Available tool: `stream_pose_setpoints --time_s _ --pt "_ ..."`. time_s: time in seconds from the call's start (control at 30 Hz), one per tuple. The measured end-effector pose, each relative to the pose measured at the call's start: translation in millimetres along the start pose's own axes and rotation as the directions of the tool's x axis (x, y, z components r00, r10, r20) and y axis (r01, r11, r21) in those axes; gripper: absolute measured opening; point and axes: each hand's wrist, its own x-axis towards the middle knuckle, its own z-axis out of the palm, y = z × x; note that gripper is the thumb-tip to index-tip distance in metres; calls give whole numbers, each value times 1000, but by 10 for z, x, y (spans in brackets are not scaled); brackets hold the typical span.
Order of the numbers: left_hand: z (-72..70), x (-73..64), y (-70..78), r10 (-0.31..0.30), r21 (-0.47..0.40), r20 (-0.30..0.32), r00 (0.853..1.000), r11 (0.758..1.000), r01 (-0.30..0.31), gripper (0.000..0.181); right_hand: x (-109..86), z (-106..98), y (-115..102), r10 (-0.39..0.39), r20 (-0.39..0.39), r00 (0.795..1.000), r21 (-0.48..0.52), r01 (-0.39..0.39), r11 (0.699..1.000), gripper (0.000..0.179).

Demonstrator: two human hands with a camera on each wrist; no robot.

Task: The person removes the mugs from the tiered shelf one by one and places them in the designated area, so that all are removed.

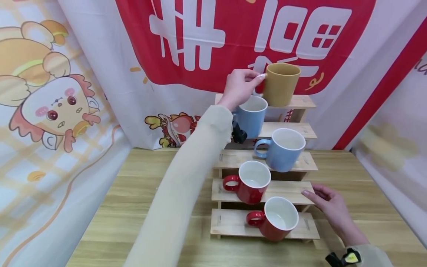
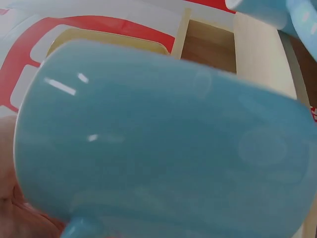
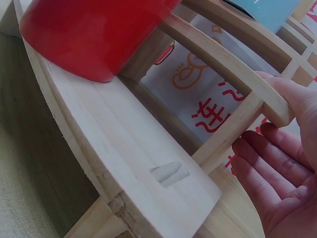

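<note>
At the top of a stepped wooden rack (image 1: 291, 191), my left hand (image 1: 241, 87) pinches the mustard-yellow mug (image 1: 281, 87) at its left side, where the handle is mostly covered by fingers. A light blue mug (image 1: 252, 118) stands one step below, just under that wrist; it fills most of the left wrist view. My right hand (image 1: 333, 209) grips the right end of the second-lowest step, thumb on top and fingers beneath, as the right wrist view shows. Another blue mug (image 1: 285, 152) sits on the middle step. Two red mugs, an upper (image 1: 251, 189) and a lower (image 1: 275, 222), occupy the bottom steps.
The rack stands on a wood-grain table (image 1: 143, 185). Behind it hangs a white cloth with a large red print (image 1: 240, 44). A cartoon-printed cloth (image 1: 50, 92) closes off the left side, and a white cloth (image 1: 397, 122) the right.
</note>
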Motion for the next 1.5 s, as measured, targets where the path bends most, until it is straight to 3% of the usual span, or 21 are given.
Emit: stream_pose_setpoints --time_s 0.13,0.43,0.73,0.97,1.1,1.33,1.5 --pt "-84 -5 -33 -18 -27 -12 1000 999 17 34 -8 9 6 -10 -3 1000 14 10 1000 40" --pt "-333 -16 -170 -20 -69 -22 1000 997 18 34 2 12 15 15 -8 1000 -20 -16 1000 55" --pt "-581 -13 -340 -34 -82 -22 999 996 32 36 -10 30 32 14 -9 1000 3 -14 1000 53" --pt "-459 -3 -365 -92 -196 -17 996 977 87 38 -15 7 30 31 -12 999 -2 -31 1000 51" --pt "-385 -24 -376 -119 -258 -50 992 961 102 37 -19 9 36 44 -10 999 -3 -44 999 53" --pt "-339 -70 -356 -104 -343 -116 988 938 58 31 -12 9 20 61 -11 998 -25 -61 998 63" --pt "-351 -79 -374 -80 -348 -130 988 937 30 31 0 4 17 58 -4 998 -55 -58 997 69"
